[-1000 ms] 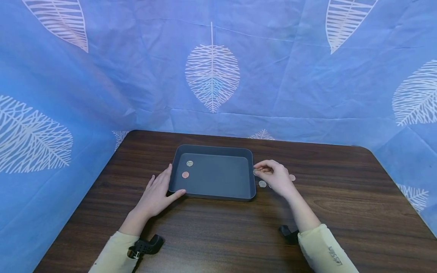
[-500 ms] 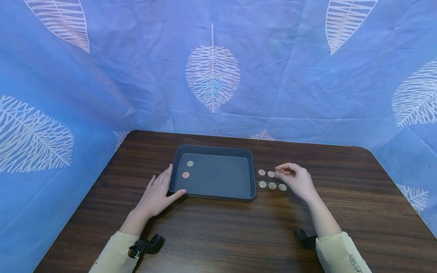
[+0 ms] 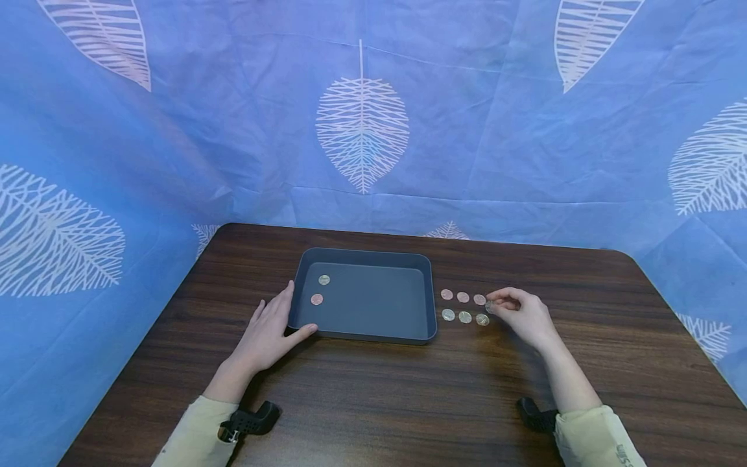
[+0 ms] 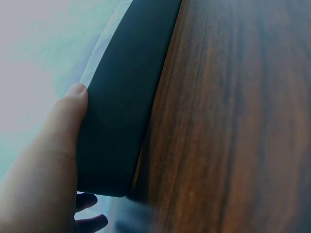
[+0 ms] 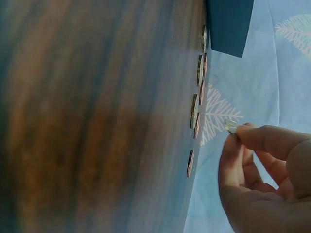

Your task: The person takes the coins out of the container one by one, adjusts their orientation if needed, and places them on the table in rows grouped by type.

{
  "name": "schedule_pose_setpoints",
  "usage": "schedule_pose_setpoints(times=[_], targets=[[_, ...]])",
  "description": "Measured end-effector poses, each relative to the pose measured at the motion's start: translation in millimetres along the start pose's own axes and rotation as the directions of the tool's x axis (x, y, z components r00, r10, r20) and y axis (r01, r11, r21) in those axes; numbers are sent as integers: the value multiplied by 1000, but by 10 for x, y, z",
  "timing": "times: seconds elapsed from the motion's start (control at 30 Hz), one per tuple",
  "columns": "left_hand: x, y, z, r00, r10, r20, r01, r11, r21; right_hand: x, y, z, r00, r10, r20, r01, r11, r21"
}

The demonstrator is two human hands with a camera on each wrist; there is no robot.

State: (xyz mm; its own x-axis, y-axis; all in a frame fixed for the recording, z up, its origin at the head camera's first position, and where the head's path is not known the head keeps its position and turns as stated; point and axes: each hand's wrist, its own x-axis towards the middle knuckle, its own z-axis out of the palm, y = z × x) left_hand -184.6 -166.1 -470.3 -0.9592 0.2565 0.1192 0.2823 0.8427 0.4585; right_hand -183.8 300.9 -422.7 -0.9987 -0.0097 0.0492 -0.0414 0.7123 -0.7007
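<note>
My right hand (image 3: 524,318) pinches a silver coin (image 5: 230,127) between thumb and forefinger, held above the table in the right wrist view. Just left of it are two short rows: copper coins (image 3: 463,298) behind and silver coins (image 3: 465,317) in front. The right wrist view also has a single coin (image 5: 190,163) lying apart from the rows; the hand hides it in the head view. My left hand (image 3: 264,332) rests at the near left corner of the dark grey tray (image 3: 379,335), thumb on the front rim, fingers fairly straight along the left side.
Inside the tray, toward its left, lie a silver coin (image 3: 323,280) and a copper coin (image 3: 316,299). The dark wooden table (image 3: 373,402) reaches back to a blue leaf-patterned cloth (image 3: 467,130).
From beside the tray's right edge, my right hand has moved right along the rows with the silver coin, uncovering the coins beneath. The left hand and tray have stayed put.
</note>
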Motion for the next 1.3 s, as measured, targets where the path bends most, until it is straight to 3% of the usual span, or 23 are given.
schedule_pose_setpoints(times=[0.8, 1.3], targets=[[1, -11, 8, 1000, 4, -9, -4, 1000, 3, -32, 107, -38, 990, 101, 94, -90, 990, -112], [7, -13, 8, 1000, 7, -8, -7, 1000, -4, -29, 124, -26, 995, 85, 50, -74, 980, -184]])
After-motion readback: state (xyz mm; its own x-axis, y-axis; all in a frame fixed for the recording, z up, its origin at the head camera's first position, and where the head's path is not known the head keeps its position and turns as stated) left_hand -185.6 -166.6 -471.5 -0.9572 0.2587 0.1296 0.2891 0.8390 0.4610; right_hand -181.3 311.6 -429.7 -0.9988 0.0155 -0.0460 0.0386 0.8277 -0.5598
